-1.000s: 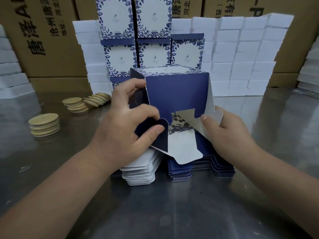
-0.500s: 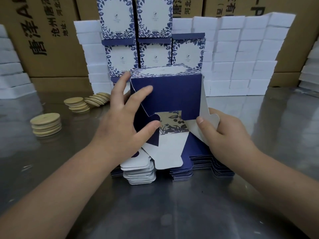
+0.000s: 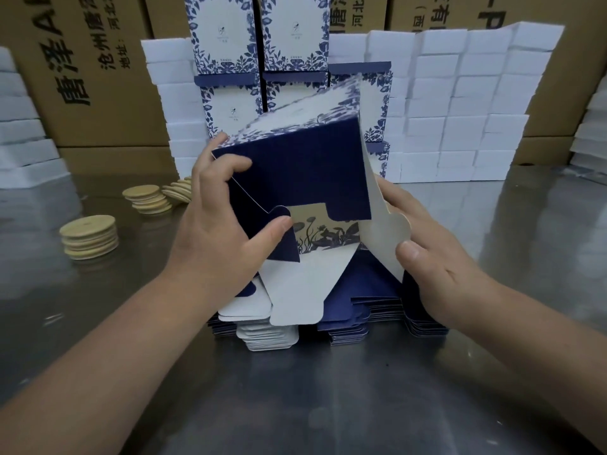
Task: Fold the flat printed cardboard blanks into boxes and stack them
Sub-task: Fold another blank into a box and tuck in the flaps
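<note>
**One box half made, a thick pile still to go**

Brown shipping cartons [image 3: 98, 77] line the back of the room, and a wall of plain white boxes [image 3: 460, 103] stands in front of them on the steel table [image 3: 328, 405]. Set against the middle of that wall is the stack of finished boxes [image 3: 223, 37], blue and white with a leaf border, several of them in rows one above another. So some of the work is plainly done.

A good deal is left, by my reckoning. Near the table's front edge sits the pile of flat blanks [image 3: 368, 310], many layers deep.

Above that pile, tilted and off the table, the person holds the half-folded box [image 3: 295, 169]. Its walls are already squared into a sleeve, but the end facing me is open and the floral inside shows through the gap.

The left hand [image 3: 213, 244] grips the box's left edge, fingers curled round it, the thumb pressing the blue flap [image 3: 279, 244] inward. The right hand [image 3: 437, 257] pinches the white side flap [image 3: 381, 238], which stands out from the box, not yet tucked. A long white flap [image 3: 295, 290] hangs down, touching the pile. I judge the end closure is the step in hand; stacking comes after.

Off to the left lie small heaps of round wooden discs [image 3: 89, 236].
</note>
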